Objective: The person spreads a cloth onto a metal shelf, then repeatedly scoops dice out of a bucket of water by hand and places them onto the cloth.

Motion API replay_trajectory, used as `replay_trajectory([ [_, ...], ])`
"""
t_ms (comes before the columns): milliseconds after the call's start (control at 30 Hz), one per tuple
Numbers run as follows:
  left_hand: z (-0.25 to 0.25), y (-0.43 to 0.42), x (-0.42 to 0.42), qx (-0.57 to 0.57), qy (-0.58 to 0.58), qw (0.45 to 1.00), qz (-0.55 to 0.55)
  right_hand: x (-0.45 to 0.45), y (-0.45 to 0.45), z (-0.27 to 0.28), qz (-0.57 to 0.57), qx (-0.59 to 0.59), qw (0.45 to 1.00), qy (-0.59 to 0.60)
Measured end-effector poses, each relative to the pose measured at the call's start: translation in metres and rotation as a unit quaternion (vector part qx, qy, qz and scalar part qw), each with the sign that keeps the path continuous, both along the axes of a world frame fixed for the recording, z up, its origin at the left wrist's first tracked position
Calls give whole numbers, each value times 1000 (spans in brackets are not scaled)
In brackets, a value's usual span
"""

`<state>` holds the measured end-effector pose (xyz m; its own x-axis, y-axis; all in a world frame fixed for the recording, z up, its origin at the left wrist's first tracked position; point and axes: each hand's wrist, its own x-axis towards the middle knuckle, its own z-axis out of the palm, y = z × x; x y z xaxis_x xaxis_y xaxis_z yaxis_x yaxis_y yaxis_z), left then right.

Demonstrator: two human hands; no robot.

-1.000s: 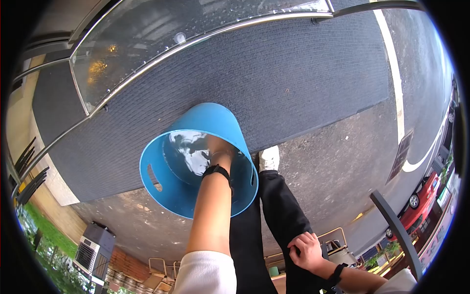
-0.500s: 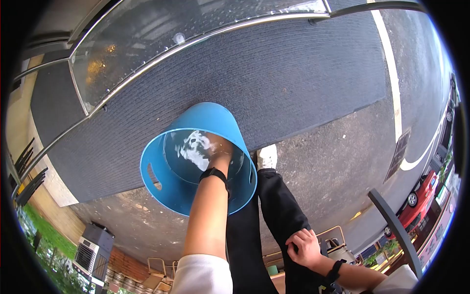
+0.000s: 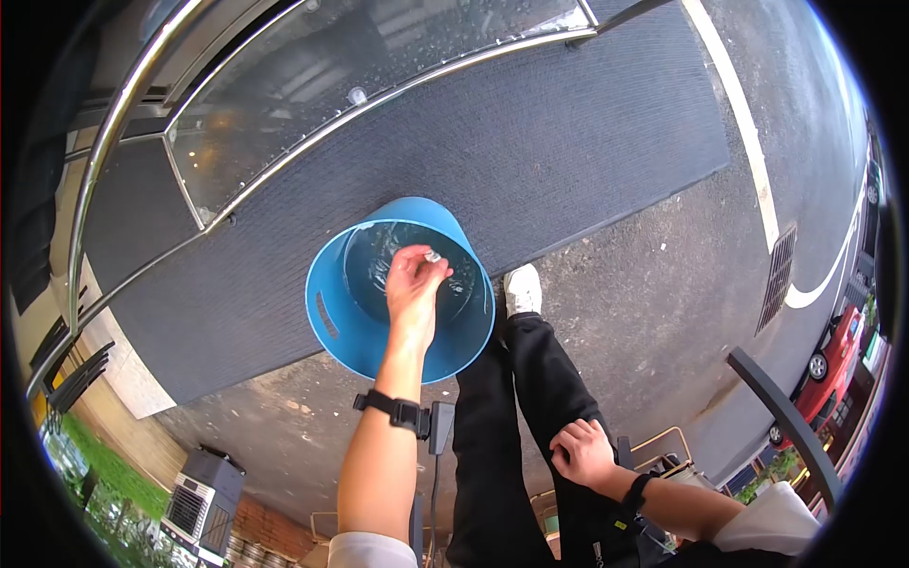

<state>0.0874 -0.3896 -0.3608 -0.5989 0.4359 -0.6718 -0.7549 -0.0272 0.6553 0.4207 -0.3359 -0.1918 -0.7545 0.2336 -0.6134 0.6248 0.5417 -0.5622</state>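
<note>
Risen from the water point(image 3: 464, 286) since the earlier frame, the left hand point(image 3: 412, 292) pinches a small pale thing point(image 3: 433, 257) (too blurred to name) at the mouth of the blue bucket point(image 3: 348, 327); the right hand point(image 3: 582, 452) rests on the black trousers point(image 3: 547, 374), whether closed I cannot tell

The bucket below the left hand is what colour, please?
The bucket is blue, and it shows best in the head view.

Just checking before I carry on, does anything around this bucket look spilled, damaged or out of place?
Nothing stands out. The blue bucket looks undamaged, with water inside, and no puddle shows on the dark mat. Your left hand pinches a small pale thing, too small to identify.
</note>
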Motion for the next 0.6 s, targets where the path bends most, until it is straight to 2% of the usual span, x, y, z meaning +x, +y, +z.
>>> replay_trajectory([
  [167, 60, -22, -10, 221, -153, 961, 60, 8, -14, -1, 4, 7, 1000, 14],
  [267, 84, -34, -14, 355, -204, 912, 5, 12, -20, -1, 12, 12, 1000, 11],
  [400, 123, -33, -12, 359, -196, 912, -11, 15, -26, -1, 22, 15, 1000, 4],
  [433, 122, -34, -10, 424, -180, 888, -18, 15, -28, -1, 21, 15, 1000, 0],
  [533, 157, -29, -7, 414, -187, 891, 12, 15, -28, -1, 24, 15, 1000, 4],
  [600, 162, -32, -3, 484, -209, 849, 31, 15, -29, -2, 28, 18, 999, 6],
])
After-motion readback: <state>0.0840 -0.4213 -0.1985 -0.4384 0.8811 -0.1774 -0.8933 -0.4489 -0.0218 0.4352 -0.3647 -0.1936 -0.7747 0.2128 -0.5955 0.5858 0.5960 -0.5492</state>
